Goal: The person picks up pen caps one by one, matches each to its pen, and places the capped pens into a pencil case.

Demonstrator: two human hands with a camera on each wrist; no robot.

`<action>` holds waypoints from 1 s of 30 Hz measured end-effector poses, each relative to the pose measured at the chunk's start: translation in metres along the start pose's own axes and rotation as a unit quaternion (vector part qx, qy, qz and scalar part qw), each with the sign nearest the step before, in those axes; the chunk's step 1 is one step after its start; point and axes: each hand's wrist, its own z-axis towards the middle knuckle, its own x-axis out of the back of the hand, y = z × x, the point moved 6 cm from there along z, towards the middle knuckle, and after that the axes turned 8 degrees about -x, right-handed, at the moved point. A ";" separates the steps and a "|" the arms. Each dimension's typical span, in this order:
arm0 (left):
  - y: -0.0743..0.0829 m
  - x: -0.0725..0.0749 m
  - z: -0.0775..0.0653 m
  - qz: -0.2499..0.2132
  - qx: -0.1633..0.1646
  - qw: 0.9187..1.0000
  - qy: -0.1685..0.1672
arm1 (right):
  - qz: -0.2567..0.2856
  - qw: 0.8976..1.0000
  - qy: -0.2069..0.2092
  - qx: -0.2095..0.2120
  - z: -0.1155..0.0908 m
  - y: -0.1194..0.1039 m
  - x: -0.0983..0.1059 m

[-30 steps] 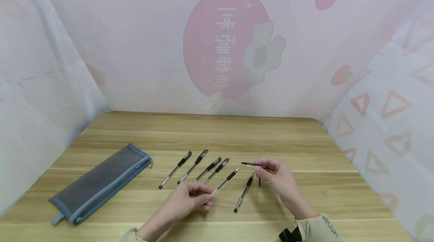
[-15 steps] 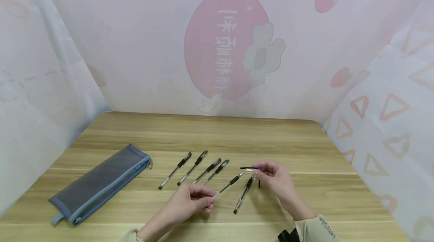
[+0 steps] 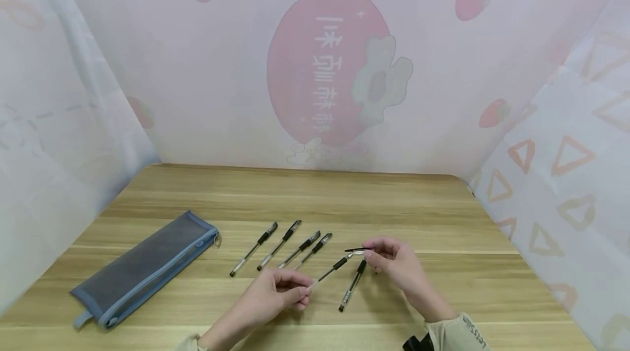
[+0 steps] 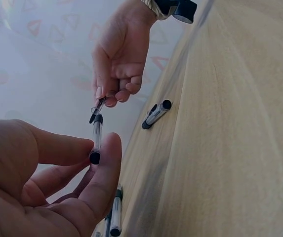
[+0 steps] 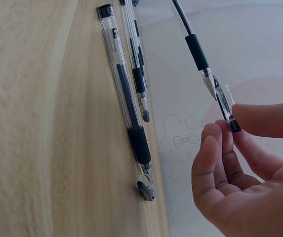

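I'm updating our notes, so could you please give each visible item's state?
Gray mesh pencil case with blue trim: lying flat; whether zipped shut, unclear.
Four clear plastic pens with black grips: capped, lying down.
Matching held pen: uncapped, pinched by the left hand.
Clear plastic cap with black clip: pinched by the right hand, not fully on.
Matching pen near that hand: uncapped, lying down.

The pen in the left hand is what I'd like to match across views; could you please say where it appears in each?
Head: the pen is in the lower half, just right of center.
Left wrist: the pen is left of center, nearly vertical.
Right wrist: the pen is upper right, cut off by the top edge.
Shared landmark: the cap by the pen's tip, in the right hand.
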 end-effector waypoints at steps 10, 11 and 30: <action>-0.001 0.001 0.001 0.006 -0.003 1.000 -0.001 | -0.001 1.000 0.024 0.004 0.001 0.001 0.004; -0.001 0.001 0.001 0.007 -0.003 1.000 -0.001 | -0.002 1.000 0.018 0.007 0.001 0.001 0.003; -0.001 0.006 0.001 0.034 -0.020 0.998 0.040 | -0.031 0.996 -0.076 0.025 -0.003 0.000 -0.006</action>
